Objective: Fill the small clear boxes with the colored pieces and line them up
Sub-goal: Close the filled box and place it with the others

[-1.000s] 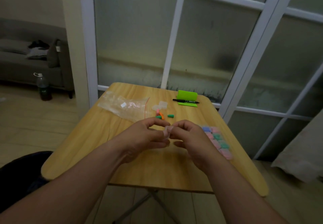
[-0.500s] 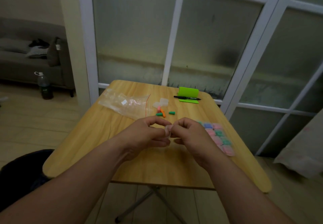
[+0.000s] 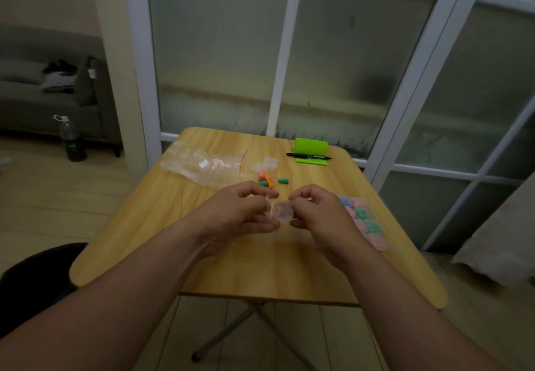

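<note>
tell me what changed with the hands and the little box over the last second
The left hand and right hand have drawn slightly apart, so the small clear box that their fingertips hid now shows between them. Both hands still pinch it above the table. The loose colored pieces, the filled boxes, the plastic bag and the pen lie as before.

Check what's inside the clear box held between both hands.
Through the wall of the clear box a pinkish tint shows, likely pink pieces. Number and shape cannot be told: the left hand and right hand cover both ends.
</note>
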Tool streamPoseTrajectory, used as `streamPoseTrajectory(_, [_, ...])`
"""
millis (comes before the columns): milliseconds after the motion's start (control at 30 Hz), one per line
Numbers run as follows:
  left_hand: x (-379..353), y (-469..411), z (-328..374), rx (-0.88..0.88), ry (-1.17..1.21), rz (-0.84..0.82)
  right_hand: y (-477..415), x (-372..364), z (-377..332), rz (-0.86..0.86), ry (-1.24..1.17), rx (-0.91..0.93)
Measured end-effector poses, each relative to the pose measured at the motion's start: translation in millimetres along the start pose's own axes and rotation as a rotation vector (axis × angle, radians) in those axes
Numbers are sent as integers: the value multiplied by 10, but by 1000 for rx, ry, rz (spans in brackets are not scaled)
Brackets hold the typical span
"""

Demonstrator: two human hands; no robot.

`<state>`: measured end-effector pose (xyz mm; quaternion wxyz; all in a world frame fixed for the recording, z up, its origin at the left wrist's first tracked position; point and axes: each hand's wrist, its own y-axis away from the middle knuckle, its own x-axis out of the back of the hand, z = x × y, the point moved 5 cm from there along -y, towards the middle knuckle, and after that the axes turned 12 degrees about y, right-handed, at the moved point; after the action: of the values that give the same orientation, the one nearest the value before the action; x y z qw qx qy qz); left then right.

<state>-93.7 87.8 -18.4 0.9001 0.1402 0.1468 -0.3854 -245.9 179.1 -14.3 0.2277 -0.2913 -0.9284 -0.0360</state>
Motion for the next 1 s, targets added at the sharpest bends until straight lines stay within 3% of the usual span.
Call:
streamPoseTrajectory(67, [-12,-5,-9,1,28,9,4,9,3,20,38,8])
streamPoseTrajectory(200, [-45,-7,-45,-3,36,54,53,-12,-51,146,345,185])
streamPoseTrajectory(333, [-104,9,-86,10,37,40,116,-52,-107,150,496,299])
streamPoseTrajectory(433, [-96,10,-165,92,111,2,64,56,-86,133,461,243])
streamPoseTrajectory(567, [-187,56,-259,213,142,-261,26,75,-46,-8,315,168])
streamPoseTrajectory(633, [-217,57,-313,231,86,-298,7,-3,-41,-37,315,177])
streamPoseTrajectory(900, [-52,-114,-313,232,309,68,-286,-159,-176,-85,354,236])
streamPoseTrajectory(1000, [23,-157,-280,230,442,168,-709,-32,-131,47,531,250])
